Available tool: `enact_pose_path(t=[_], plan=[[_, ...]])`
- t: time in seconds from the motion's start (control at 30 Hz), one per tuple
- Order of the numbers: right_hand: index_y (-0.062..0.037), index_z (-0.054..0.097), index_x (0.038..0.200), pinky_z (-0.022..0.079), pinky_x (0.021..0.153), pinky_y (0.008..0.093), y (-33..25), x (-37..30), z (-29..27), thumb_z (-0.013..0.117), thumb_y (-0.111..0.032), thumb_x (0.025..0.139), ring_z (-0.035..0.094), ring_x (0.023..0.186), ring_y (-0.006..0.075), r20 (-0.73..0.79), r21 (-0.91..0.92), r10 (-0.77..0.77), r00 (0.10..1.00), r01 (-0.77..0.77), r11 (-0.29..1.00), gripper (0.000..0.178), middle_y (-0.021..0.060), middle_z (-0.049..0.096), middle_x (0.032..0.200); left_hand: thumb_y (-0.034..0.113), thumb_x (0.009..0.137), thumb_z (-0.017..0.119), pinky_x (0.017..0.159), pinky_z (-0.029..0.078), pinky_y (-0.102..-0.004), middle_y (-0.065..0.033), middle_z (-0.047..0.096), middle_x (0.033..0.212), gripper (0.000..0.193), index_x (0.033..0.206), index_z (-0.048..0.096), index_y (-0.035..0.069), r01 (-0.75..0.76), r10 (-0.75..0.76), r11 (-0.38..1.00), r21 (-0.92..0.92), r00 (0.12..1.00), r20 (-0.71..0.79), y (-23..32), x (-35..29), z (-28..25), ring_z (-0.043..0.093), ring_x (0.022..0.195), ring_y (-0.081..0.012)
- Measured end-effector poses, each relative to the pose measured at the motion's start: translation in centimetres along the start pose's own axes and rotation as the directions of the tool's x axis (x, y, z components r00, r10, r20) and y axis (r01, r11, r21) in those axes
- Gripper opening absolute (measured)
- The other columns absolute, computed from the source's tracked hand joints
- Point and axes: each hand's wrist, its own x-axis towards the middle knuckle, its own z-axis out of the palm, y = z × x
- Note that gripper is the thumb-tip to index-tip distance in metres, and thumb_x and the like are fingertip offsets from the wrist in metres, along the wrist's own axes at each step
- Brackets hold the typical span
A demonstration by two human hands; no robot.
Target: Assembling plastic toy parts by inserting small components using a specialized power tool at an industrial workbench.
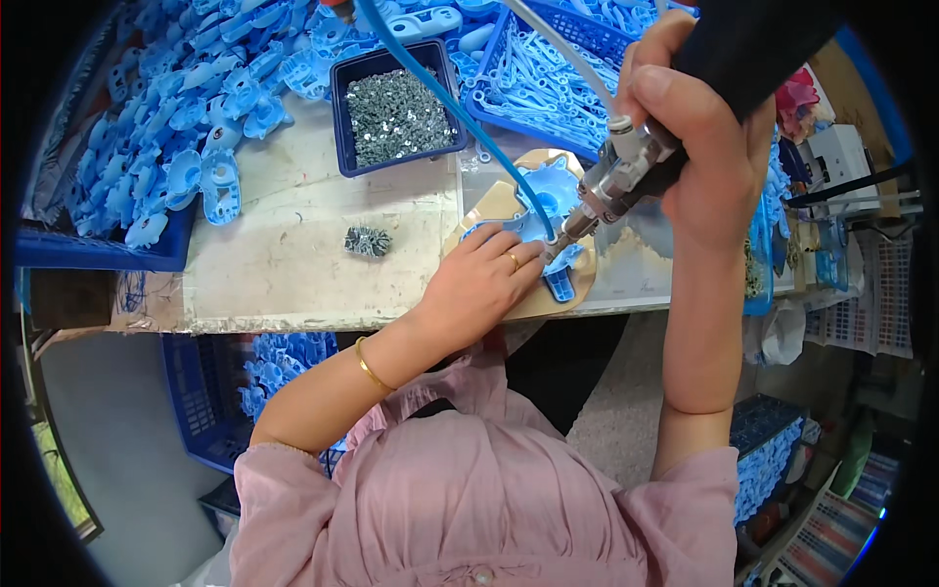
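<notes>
The right hand (706,137) is curled closed around a black and metal handheld tool (626,168), its tip meeting a light-blue plastic part (556,191). That part lies in a tan holder (497,202) at the tabletop's (293,279) near edge, right of centre. The left hand (481,277) lies loosely flattened, fingers extended over the part's near-left side; whether it pinches anything is hidden. Farther left sits a dark-blue tray (409,163) of small metal pieces.
</notes>
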Motion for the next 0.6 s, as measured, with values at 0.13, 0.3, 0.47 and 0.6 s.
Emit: enact_pose_path(t=[0.13,0.3,0.47,0.6], plan=[[0.0078,0.047,0.124,0.046,0.056,0.0231,1.8,-1.7,-0.2,0.069,-0.003,0.076,0.058,0.057,0.0111,0.004,-0.083,-0.162,0.987,0.162,0.983,0.054,0.0034,0.058,0.071,0.015,0.087,0.061,0.102,0.043,-0.0386,-0.0051,0.064,0.105,0.018,0.103,0.066,0.008,0.026,-0.026,1.0,0.001,0.998,0.064,0.3,-0.1,-0.3,0.058,0.106,-0.023],[0.006,0.051,0.122,0.045,0.057,0.0222,0.2,-1.3,0.8,0.07,0.0,0.08,0.057,0.059,0.0083,-0.132,0.0,-0.02,0.991,0.02,1.0,0.047,0.0013,0.059,0.074,0.015,0.085,0.06,0.104,0.043,-0.0382,-0.0056,0.064,0.105,0.019,0.102,0.065,0.007,0.056,-0.057,0.998,0.014,0.995,0.079,0.8,0.1,0.3,0.057,0.108,-0.0248],[-0.0016,0.055,0.117,0.043,0.054,0.0204,-1.9,5.9,-2.4,0.079,-0.028,0.088,0.055,0.063,0.0042,0.105,-0.022,-0.233,0.967,0.237,0.971,0.046,-0.0015,0.058,0.082,0.012,0.085,0.065,0.097,0.047,-0.04,-0.0051,0.067,0.109,0.016,0.099,0.064,0.007,0.013,-0.015,0.999,-0.037,0.999,-0.048,1.9,0.9,-1.9,0.06,0.103,-0.0258],[-0.0038,0.056,0.121,0.053,0.075,0.0261,-4.3,9.3,-6.5,0.068,-0.05,0.094,0.065,0.086,0.0103,0.306,-0.02,-0.032,0.952,0.04,0.999,0.055,0.0062,0.064,0.1,0.009,0.082,0.073,0.083,0.051,-0.0428,-0.0104,0.071,0.106,0.019,0.098,0.066,0.003,0.111,-0.063,0.902,-0.417,0.99,0.126,2.2,-0.4,-8.9,0.065,0.092,-0.032]])
